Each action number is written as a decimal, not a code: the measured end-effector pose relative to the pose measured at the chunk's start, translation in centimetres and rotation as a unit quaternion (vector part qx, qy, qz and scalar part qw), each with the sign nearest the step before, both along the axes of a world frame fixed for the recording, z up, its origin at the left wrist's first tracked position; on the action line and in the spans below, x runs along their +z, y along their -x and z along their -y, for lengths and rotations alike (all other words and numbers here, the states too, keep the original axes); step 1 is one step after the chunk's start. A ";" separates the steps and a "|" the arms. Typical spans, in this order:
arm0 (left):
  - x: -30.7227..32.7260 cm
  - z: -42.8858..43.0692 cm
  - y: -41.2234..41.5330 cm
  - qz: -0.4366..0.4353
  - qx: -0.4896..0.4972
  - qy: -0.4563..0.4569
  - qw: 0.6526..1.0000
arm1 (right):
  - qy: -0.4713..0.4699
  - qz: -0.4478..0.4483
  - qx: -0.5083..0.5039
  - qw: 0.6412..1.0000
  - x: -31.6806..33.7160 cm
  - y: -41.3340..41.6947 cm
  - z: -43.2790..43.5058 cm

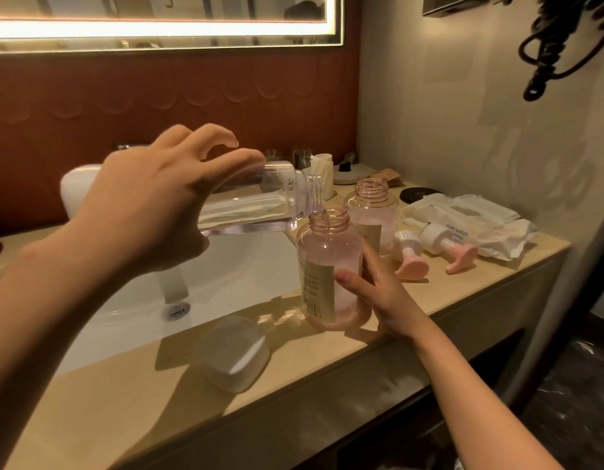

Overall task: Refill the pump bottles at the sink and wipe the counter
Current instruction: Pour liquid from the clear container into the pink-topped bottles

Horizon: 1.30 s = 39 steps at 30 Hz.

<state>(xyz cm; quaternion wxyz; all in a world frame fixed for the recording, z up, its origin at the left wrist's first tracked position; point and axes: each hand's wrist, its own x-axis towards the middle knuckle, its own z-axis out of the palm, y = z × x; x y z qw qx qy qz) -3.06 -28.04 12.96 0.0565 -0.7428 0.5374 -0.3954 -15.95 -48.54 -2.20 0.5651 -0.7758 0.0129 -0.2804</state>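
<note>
The front pink bottle (327, 266) stands upright on the counter (124, 401) at the right rim of the sink (226, 276), its pump off and its neck open; a pale label runs down its left side. The right hand (371, 286) grips its lower half, thumb across the front and fingers curled round the back. Above it a clear bottle (260, 205) lies nearly level, mouth tipped down onto the pink neck, a thin stream running in; the left hand (151, 205) is wrapped round its base end, one finger lifted off.

Just behind stands a second pink bottle (371, 212), also open at the top. To its right two pump heads (409, 252) (453, 249) lie on their sides on the counter, pink spouts toward the front edge; behind them, a white pack of wipes (463, 215). A white square lid (233, 354) sits near the front edge, below the sink; the drain (177, 310) shows in the basin. A lit mirror (158, 15) hangs above; a black coiled cord (548, 45) hangs on the right wall.
</note>
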 end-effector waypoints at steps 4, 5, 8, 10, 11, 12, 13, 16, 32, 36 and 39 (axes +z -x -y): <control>0.0 0.1 0.2 0.006 0.000 -0.002 1.000 | -0.002 0.002 -0.001 1.000 0.0 0.0 0.0; -0.1 0.1 0.2 0.002 0.000 -0.004 1.000 | -0.001 0.003 -0.002 1.000 0.0 0.0 0.0; -0.2 0.0 0.2 -0.005 0.003 -0.006 1.000 | 0.000 0.007 -0.002 1.000 0.0 0.0 -0.1; -0.1 0.0 0.2 -0.004 0.006 -0.006 1.000 | -0.003 0.006 -0.004 1.000 0.0 0.0 -0.1; -0.1 0.0 0.2 -0.003 0.007 -0.006 1.000 | -0.002 0.005 -0.004 1.000 0.0 0.0 -0.1; -0.1 0.0 0.2 -0.001 0.007 -0.006 1.000 | -0.001 0.004 -0.003 1.000 0.0 0.0 -0.1; -0.1 0.0 0.2 0.001 0.008 -0.005 1.000 | 0.000 0.002 -0.003 1.000 0.0 0.0 -0.1; -0.1 0.0 0.2 0.000 0.011 -0.007 1.000 | 0.002 0.001 -0.005 1.000 0.1 0.1 -0.1; 0.2 0.0 0.4 0.002 0.020 -0.020 1.000 | 0.009 -0.001 -0.004 1.000 0.1 0.1 -0.1; 0.2 0.0 0.5 0.004 0.021 -0.025 0.999 | 0.009 -0.001 -0.003 1.000 0.2 0.1 -0.2; 0.2 0.0 0.6 0.006 0.023 -0.026 0.999 | 0.007 0.001 -0.003 1.000 0.2 0.2 -0.2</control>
